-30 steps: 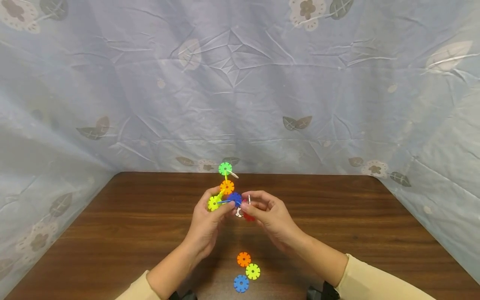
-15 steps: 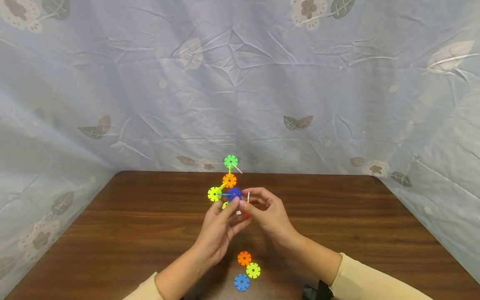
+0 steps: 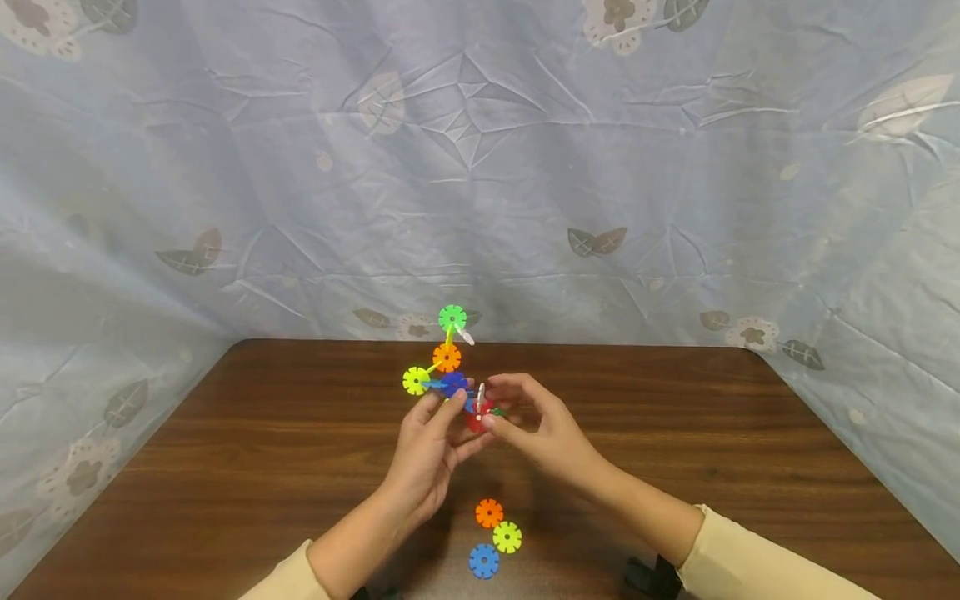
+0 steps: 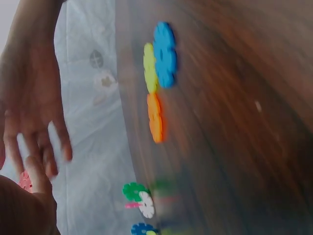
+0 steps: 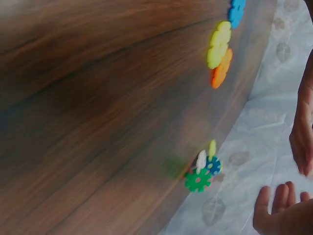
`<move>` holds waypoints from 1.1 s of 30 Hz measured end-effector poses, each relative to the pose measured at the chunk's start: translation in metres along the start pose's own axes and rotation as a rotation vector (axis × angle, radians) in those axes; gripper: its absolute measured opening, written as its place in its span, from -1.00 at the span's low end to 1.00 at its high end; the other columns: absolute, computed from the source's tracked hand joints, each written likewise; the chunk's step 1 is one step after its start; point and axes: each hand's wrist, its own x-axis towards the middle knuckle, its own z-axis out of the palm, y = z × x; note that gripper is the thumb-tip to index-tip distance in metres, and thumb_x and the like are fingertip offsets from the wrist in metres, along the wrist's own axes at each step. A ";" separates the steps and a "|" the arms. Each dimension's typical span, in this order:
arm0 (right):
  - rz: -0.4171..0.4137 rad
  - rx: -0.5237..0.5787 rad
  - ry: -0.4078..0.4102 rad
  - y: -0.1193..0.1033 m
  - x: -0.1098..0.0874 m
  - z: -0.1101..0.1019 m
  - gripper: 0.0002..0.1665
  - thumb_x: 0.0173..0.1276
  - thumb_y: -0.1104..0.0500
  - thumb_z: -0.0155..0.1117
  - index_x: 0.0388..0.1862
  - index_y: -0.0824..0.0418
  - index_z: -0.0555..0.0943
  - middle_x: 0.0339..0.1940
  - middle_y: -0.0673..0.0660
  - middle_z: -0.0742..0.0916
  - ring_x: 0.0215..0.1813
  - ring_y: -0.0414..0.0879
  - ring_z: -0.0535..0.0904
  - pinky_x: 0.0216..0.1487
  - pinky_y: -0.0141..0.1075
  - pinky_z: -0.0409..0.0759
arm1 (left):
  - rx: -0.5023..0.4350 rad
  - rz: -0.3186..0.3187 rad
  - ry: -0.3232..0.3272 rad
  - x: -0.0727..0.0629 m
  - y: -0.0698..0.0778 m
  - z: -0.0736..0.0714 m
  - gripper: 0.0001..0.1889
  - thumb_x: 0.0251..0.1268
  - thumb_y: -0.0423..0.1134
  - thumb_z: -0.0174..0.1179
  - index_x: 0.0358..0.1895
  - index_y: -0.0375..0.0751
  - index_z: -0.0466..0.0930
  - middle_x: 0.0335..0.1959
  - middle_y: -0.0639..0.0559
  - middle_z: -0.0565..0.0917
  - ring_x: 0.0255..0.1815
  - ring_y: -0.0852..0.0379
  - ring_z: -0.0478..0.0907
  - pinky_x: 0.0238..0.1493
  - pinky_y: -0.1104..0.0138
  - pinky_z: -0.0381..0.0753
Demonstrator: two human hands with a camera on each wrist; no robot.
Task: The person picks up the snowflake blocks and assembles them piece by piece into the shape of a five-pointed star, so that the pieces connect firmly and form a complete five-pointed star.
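Observation:
A chain of interlocking notched plastic building discs hangs above the table between both hands. My left hand [image 3: 423,454] grips it by a dark blue disc [image 3: 454,383], thumb in front. Beyond that, a yellow disc [image 3: 416,381], an orange disc [image 3: 447,357] and a green disc [image 3: 452,317] rise up and to the left. My right hand [image 3: 543,425] pinches the red disc [image 3: 476,422] at the near end, its thumb tip at the edge; the other fingers partly hide behind it. A white disc [image 4: 146,204] and a darker green disc [image 5: 198,180] show low on the chain in the wrist views.
Three loose discs lie close together on the brown wooden table [image 3: 225,467], nearer the body: orange [image 3: 490,513], yellow [image 3: 507,537] and blue [image 3: 483,562]. A patterned pale cloth [image 3: 480,167] stands behind the table and at its sides.
The left hand has shifted its hold lower on the chain. The chain's upper part has risen and moved left, and the red disc with its upright white piece has turned into view between the hands.

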 end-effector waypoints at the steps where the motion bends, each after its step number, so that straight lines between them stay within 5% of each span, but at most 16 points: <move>1: 0.007 -0.038 -0.025 0.002 -0.002 -0.003 -0.58 0.48 0.15 0.39 0.24 0.24 0.59 0.12 0.26 0.76 0.10 -0.01 0.69 0.14 -0.28 0.69 | 0.001 0.004 -0.005 0.000 0.001 -0.002 -0.55 0.68 -0.15 0.04 0.43 -0.33 0.34 0.10 -0.08 0.62 -0.13 0.15 0.79 0.02 0.28 0.83; 6: 0.013 -0.251 -0.352 0.007 -0.018 -0.016 -0.70 0.43 0.10 0.44 -0.01 0.25 0.64 -0.12 0.13 0.79 -0.12 -0.26 0.65 -0.06 -0.39 0.70 | -0.007 0.006 -0.022 0.002 0.005 -0.009 -0.54 0.68 -0.16 0.02 0.45 -0.32 0.31 0.24 -0.10 0.52 -0.07 0.08 0.79 0.06 0.24 0.82; 9: 0.009 -0.339 -0.566 0.005 -0.028 -0.016 -0.65 0.38 0.07 0.50 0.01 0.18 0.63 -0.07 0.03 0.77 -0.07 -0.31 0.62 0.00 -0.41 0.69 | -0.012 0.005 -0.028 0.003 0.007 -0.010 -0.53 0.67 -0.18 0.03 0.47 -0.31 0.30 0.28 -0.08 0.48 -0.02 0.07 0.76 0.09 0.24 0.82; 12: 0.045 -0.409 -0.678 0.003 -0.034 -0.009 -0.62 0.34 0.06 0.55 0.05 0.09 0.63 -0.01 -0.08 0.70 -0.04 -0.38 0.55 0.05 -0.46 0.66 | -0.011 0.007 -0.044 0.003 0.007 -0.012 -0.53 0.67 -0.20 0.03 0.48 -0.32 0.28 0.35 -0.09 0.44 -0.01 0.08 0.75 0.10 0.25 0.81; 18: 0.086 -0.458 -0.702 0.008 -0.039 0.000 -0.65 0.32 0.07 0.56 0.01 -0.01 0.63 -0.06 -0.18 0.60 -0.09 -0.43 0.48 0.01 -0.50 0.62 | 0.026 0.017 -0.051 0.003 0.005 -0.014 -0.54 0.59 -0.34 0.11 0.45 -0.31 0.32 0.25 -0.01 0.55 0.00 0.13 0.72 0.06 0.26 0.82; 26: -0.064 -0.419 -0.660 0.050 -0.046 -0.003 -0.61 0.41 -0.11 0.46 -0.02 0.01 0.50 -0.10 -0.13 0.58 -0.13 -0.40 0.50 -0.13 -0.47 0.62 | 0.072 0.040 -0.052 0.003 0.005 -0.016 -0.58 0.53 -0.42 0.18 0.37 -0.26 0.42 0.09 -0.03 0.65 0.03 0.16 0.72 0.08 0.23 0.82; 33: 0.052 -0.370 -0.614 0.021 -0.051 -0.007 -0.66 0.39 0.04 0.50 -0.03 0.03 0.52 -0.15 -0.12 0.59 -0.23 -0.44 0.50 -0.20 -0.52 0.61 | 0.126 0.046 -0.095 0.003 0.006 -0.019 -0.53 0.52 -0.44 0.19 0.42 -0.27 0.40 0.04 -0.01 0.68 -0.04 0.09 0.77 0.07 0.23 0.82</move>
